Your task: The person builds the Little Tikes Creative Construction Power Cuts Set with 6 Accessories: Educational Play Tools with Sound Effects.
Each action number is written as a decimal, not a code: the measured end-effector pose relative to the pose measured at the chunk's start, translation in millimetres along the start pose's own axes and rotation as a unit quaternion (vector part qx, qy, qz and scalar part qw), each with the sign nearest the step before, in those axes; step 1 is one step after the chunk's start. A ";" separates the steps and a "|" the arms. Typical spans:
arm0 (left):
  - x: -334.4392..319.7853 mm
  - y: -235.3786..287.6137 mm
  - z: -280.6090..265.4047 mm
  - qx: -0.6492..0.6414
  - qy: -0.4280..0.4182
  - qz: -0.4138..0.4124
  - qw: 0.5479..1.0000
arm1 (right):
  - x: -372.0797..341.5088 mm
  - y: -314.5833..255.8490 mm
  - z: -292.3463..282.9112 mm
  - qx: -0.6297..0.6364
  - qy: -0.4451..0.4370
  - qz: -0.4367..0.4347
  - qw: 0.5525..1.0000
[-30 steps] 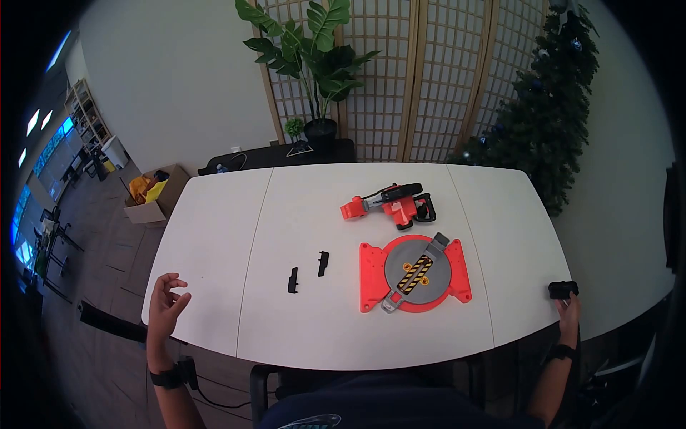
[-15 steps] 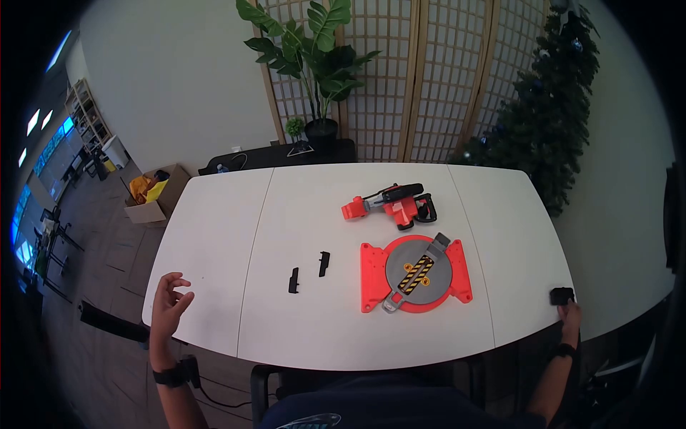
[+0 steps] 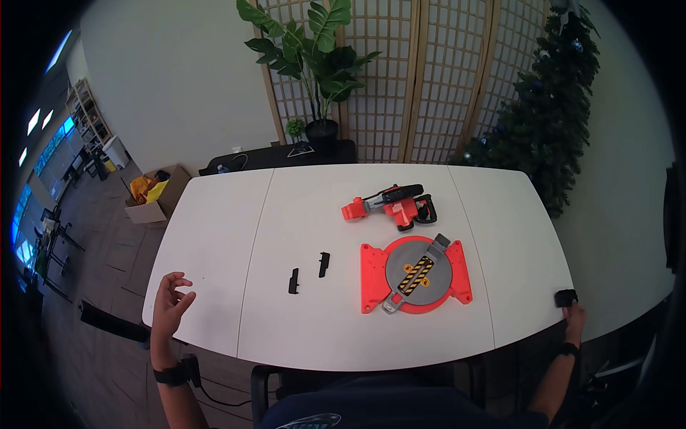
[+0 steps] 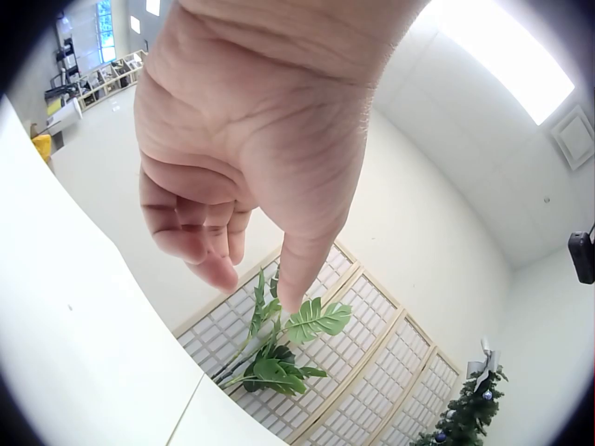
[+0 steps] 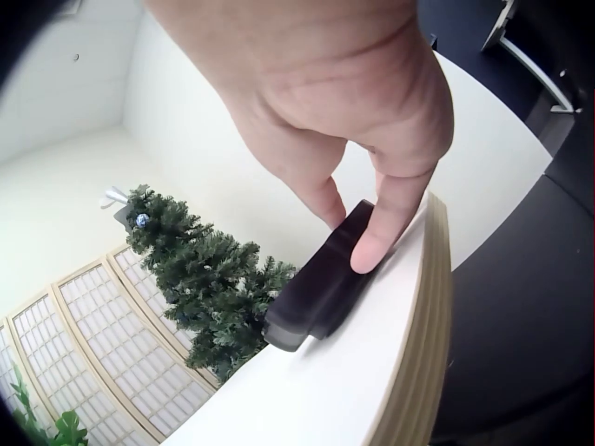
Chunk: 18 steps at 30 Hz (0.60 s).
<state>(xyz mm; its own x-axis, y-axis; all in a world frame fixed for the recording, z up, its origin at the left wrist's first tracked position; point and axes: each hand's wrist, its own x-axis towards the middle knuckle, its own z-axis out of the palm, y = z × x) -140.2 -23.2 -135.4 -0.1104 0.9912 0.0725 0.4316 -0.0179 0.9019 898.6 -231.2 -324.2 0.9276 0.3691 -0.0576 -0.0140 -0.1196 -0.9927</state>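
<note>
Two hands are showing in my feeds. The right hand is pinching a black block between thumb and fingers, the grip closing just as far as the block's thickness. The block is sitting at the right edge of the worktop, toward the near side; whether it is touching the surface, I am not making out. The left hand is hovering over the near left part, fingers loosely curled, thumb apart, holding nothing.

Right of centre, a red-and-grey base is lying flat, wearing a yellow-and-black hazard-striped label between round yellow marks too small for me to read. A red-and-black saw-like piece is lying just beyond it, on the far side. Two black clips are resting left of the base, well apart from both hands. A print on the person's dark shirt is coming through too cropped for reading.
</note>
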 end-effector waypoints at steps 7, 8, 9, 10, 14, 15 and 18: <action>1.0 -3.3 1.8 -0.018 -0.009 0.000 1.000 | -35.3 -33.9 16.0 -0.113 0.074 0.039 0.990; 1.1 -3.8 1.7 -0.018 -0.010 0.000 1.000 | -0.8 -4.1 0.9 -0.149 0.101 -0.072 0.981; 1.6 -4.0 1.4 -0.015 -0.012 0.004 1.000 | 32.2 24.5 -13.6 -0.198 0.139 -0.184 0.953; 1.9 -4.0 1.4 -0.013 -0.014 0.008 1.000 | 43.0 33.3 -14.6 -0.247 0.184 -0.283 0.908; 6.2 6.1 5.5 0.002 -0.018 0.011 1.000 | -7.8 -29.9 28.7 -0.244 0.131 -0.257 0.926; 7.3 10.1 7.6 0.004 -0.023 0.017 1.000 | -24.3 -49.2 44.1 -0.204 0.059 -0.239 0.948; 13.1 21.0 14.7 0.008 -0.037 0.029 0.999 | -62.8 -92.7 93.7 -0.154 -0.051 -0.233 0.959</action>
<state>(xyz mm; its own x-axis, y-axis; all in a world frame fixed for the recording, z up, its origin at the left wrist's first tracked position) -119.4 -8.7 -121.8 -0.0187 0.9955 0.0924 0.4496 -0.0742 0.8901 806.7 -156.9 -238.5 0.7654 0.5340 0.3590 0.5181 -0.1805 -0.8361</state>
